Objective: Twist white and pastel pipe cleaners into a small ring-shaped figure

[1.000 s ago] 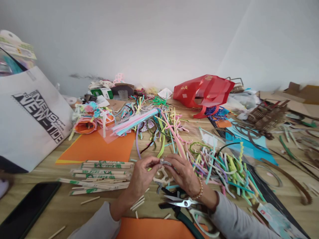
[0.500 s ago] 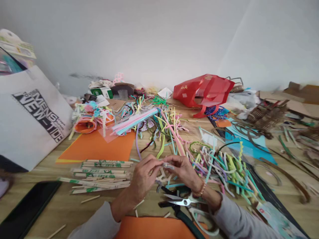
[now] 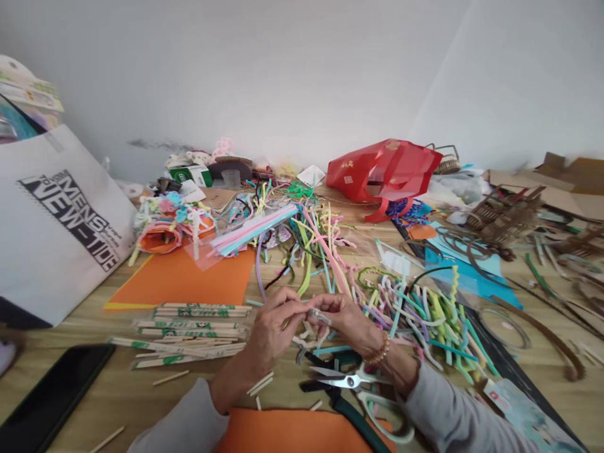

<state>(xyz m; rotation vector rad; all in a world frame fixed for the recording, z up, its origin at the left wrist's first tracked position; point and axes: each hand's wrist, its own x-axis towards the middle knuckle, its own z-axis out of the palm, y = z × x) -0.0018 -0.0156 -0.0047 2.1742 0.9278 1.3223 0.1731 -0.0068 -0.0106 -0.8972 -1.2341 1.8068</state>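
My left hand [image 3: 274,327] and my right hand [image 3: 346,318] meet above the middle of the table, fingertips pinched together. Between the right fingers sits a small whitish, partly see-through piece [image 3: 321,316], too small to name. The left fingertips press at its left end, where the fingers hide what they hold. Just below the right hand lie white-handled scissors [image 3: 352,381] with blades apart, resting over dark-handled pliers [image 3: 353,415]. Right of the hands spreads a tangled heap of coloured pipe cleaners [image 3: 425,314]. Wrapped chopsticks [image 3: 198,327] lie to the left.
An orange sheet [image 3: 189,280] lies behind the chopsticks, another orange sheet [image 3: 283,431] at the front edge. A phone [image 3: 56,396] and a white bag [image 3: 70,226] stand left. A red bag [image 3: 358,173] and brown woven baskets [image 3: 507,214] are farther back.
Both hands stay in nearly the same place, still pinching; the whitish piece tilts slightly. More of the short sticks beside my left wrist show. The view shifts a little.
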